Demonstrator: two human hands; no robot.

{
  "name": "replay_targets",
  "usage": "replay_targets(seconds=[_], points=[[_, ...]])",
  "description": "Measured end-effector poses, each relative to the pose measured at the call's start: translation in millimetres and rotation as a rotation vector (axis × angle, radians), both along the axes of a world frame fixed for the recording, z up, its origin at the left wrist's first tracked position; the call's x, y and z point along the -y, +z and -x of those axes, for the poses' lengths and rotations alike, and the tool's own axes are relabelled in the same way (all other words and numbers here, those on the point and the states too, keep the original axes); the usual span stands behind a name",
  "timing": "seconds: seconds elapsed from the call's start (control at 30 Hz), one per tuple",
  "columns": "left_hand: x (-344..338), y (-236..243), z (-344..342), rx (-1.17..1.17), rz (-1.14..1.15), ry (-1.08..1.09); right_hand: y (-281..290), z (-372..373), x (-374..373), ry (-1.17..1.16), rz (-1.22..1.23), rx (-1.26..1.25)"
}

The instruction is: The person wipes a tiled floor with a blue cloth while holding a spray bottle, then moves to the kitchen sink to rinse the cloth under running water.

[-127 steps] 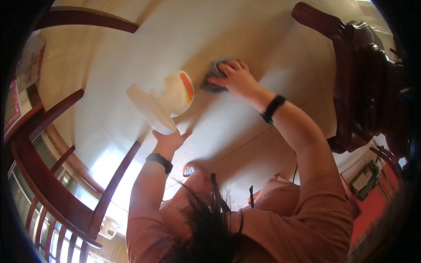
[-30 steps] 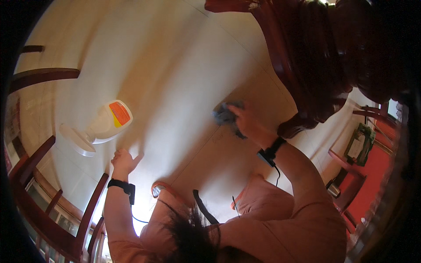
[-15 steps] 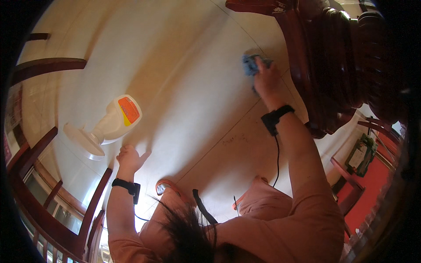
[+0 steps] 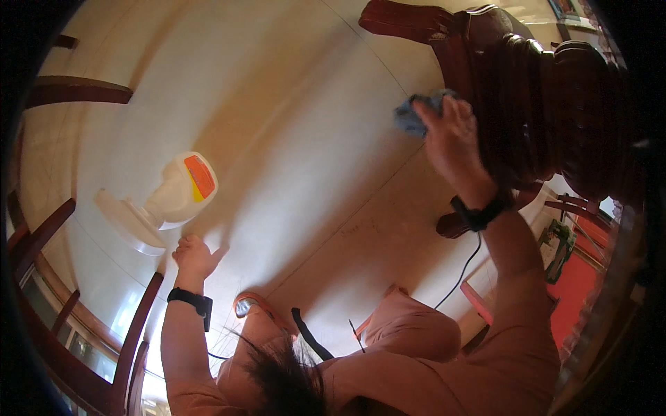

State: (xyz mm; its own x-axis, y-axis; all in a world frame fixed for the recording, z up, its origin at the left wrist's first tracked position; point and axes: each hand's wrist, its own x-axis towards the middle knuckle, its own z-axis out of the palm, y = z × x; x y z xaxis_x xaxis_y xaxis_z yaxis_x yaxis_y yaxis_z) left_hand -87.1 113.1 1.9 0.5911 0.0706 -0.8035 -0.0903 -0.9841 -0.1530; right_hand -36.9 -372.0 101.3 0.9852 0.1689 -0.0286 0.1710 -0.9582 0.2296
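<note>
My right hand (image 4: 454,142) is closed around a crumpled blue cloth (image 4: 411,121), beside the foot of a dark, glossy, carved wooden furniture base (image 4: 517,104). Part of the cloth sticks out past the thumb and fingertips; the palm hides the rest. My left hand (image 4: 198,258) leans on the pale floor with its thumb spread and the other fingers partly bent; I see nothing in it. Just beyond the left hand is a white plastic bottle (image 4: 179,191) with an orange and yellow label, a narrowed middle and a broad curved end.
Dark wooden chair legs (image 4: 139,333) line the left side, and another curved leg (image 4: 83,90) reaches in at the upper left. The carved base has a foot (image 4: 402,19) jutting leftward. A black cable (image 4: 465,267) hangs from my right wristband. A red surface (image 4: 576,298) lies at the right.
My right hand has moved right with the blue cloth, closer to the carved base. My left hand stays by the bottle. The whole view has shifted slightly.
</note>
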Motion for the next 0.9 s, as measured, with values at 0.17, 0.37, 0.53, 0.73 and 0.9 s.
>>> replay_targets(seconds=[0.17, 0.37, 0.53, 0.73, 0.9], points=[[-2, -1, 0, 0.003, 0.022, 0.027, 0, -72, 17, -0.057, 0.346, -0.199], [-2, 0, -3, -0.073, 0.003, 0.066, -29, -124, 15, 0.097, 0.534, -0.097], [-1, 0, 0, -0.016, 0.046, 0.107, -30, -108, 5, -0.096, 0.615, -0.39], [-7, -6, 9, 0.041, 0.059, 0.067, -21, -112, 2, -0.126, 0.539, -0.493], [-9, -9, 10, 0.037, 0.058, 0.078, -19, -113, 1, 0.059, 0.626, -0.287]])
